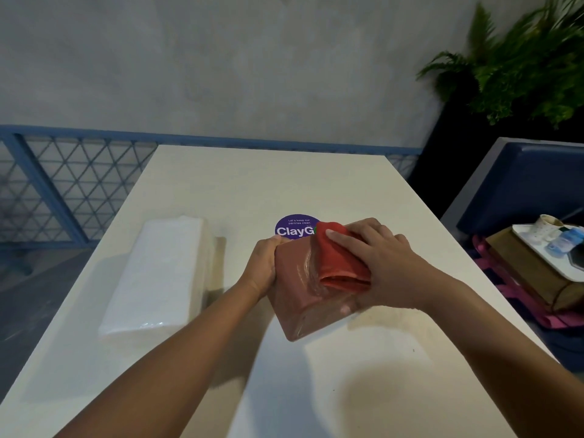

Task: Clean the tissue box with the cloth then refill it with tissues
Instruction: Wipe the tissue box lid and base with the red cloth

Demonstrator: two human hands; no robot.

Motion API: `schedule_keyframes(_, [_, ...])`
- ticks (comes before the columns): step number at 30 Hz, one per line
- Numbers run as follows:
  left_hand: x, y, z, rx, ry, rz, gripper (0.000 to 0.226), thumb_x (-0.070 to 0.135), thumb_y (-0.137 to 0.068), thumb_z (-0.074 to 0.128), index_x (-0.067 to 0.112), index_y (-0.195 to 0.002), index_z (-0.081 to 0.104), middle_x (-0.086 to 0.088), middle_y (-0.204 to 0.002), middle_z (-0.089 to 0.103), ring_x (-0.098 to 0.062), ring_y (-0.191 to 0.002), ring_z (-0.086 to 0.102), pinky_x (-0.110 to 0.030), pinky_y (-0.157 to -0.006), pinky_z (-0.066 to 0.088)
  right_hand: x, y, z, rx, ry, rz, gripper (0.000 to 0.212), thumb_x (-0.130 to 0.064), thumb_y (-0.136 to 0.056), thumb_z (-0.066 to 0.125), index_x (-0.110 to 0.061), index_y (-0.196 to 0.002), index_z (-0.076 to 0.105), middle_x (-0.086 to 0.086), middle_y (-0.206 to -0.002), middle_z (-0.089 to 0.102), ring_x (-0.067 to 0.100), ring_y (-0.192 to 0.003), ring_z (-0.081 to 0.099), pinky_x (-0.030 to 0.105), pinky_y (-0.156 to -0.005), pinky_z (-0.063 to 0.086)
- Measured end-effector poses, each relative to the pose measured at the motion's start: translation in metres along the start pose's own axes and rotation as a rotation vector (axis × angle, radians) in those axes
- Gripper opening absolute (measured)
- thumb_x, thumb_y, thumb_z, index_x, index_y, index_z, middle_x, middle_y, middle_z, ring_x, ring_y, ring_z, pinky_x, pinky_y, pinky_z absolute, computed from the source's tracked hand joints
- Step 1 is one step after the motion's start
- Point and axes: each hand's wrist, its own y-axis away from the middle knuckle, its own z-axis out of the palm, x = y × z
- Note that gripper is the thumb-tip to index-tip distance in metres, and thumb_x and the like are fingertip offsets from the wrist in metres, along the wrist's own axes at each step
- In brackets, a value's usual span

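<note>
The long cream-white rectangular surface (284, 178) runs away from me toward a grey wall. Beyond its right edge stands a dark blue padded seat (518, 184), and past the far right corner a green leafy plant (524, 67). Beyond the left edge runs a blue lattice railing (63, 178).

A large block of white tissues in clear plastic wrap (158, 279) lies lengthwise near the left edge, about halfway down the surface, well apart from my hands.

The glossy reddish-brown rectangular tissue box (297, 292) is at the middle of the surface, a little toward the right edge. It is turned at an angle, with one corner pointing at the near edge and down at the surface.

My left hand (262, 267) grips the box's left side, the fingers wrapped round its edge and the thumb on its far corner.

My right hand (388, 267) lies on top of the box. Its fingers are nearly straight, released rather than clenched, and press the folded red cloth (338, 267) flat against the box's upper face.

A round purple sticker with white lettering (294, 229) is stuck on the surface just beyond the box, its right part hidden behind the cloth and the box.
</note>
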Motion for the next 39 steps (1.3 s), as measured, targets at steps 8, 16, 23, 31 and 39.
schedule_keyframes(8, [-0.001, -0.003, 0.0, 0.013, 0.012, -0.012, 0.033, 0.011, -0.09, 0.037, 0.013, -0.064, 0.058, 0.009, -0.045, 0.058, -0.01, -0.056, 0.051, -0.022, -0.057, 0.043, -0.005, -0.008, 0.009, 0.218, -0.215, 0.04, 0.075, -0.074, -0.07, 0.027, -0.04, -0.133, 0.048, -0.007, -0.128, 0.05, 0.021, -0.125, 0.038, 0.032, -0.09, 0.024])
schedule_keyframes(16, [-0.003, -0.003, 0.001, -0.008, 0.017, 0.014, 0.031, 0.015, -0.088, 0.038, 0.013, -0.06, 0.05, 0.01, -0.042, 0.053, -0.007, -0.049, 0.045, -0.017, -0.051, 0.043, -0.045, -0.008, 0.018, 0.342, -0.118, 0.047, 0.053, -0.052, -0.078, 0.036, -0.029, -0.115, 0.066, -0.003, -0.104, 0.065, 0.025, -0.091, 0.056, 0.037, -0.069, 0.037])
schedule_keyframes(23, [-0.004, -0.003, -0.004, -0.084, 0.025, -0.001, 0.016, 0.029, -0.054, 0.053, 0.014, -0.055, 0.049, 0.004, -0.047, 0.048, -0.009, -0.047, 0.041, -0.027, -0.055, 0.037, -0.07, 0.014, 0.028, 0.404, -0.007, -0.159, 0.045, -0.033, -0.079, 0.037, -0.029, -0.116, 0.063, -0.008, -0.094, 0.061, 0.014, -0.084, 0.037, 0.029, -0.068, 0.026])
schedule_keyframes(31, [0.002, 0.003, 0.002, -0.068, -0.035, 0.021, 0.03, 0.026, -0.059, 0.041, 0.018, -0.034, 0.056, 0.012, -0.04, 0.05, -0.002, -0.044, 0.045, -0.018, -0.052, 0.039, -0.057, 0.036, -0.017, 0.148, -0.805, -0.06, 0.027, -0.02, -0.092, 0.053, -0.034, -0.069, 0.054, -0.019, -0.06, 0.048, -0.003, -0.055, 0.046, 0.007, -0.05, 0.035])
schedule_keyframes(39, [-0.002, -0.001, 0.0, -0.048, -0.063, 0.078, 0.02, 0.024, -0.077, 0.045, 0.017, -0.06, 0.051, 0.013, -0.046, 0.054, -0.004, -0.049, 0.046, -0.013, -0.048, 0.04, 0.018, 0.026, -0.019, 0.338, -0.417, 0.534, 0.026, -0.028, -0.095, 0.049, -0.016, -0.073, 0.056, 0.008, -0.089, 0.052, 0.018, -0.052, 0.056, 0.026, -0.057, 0.043])
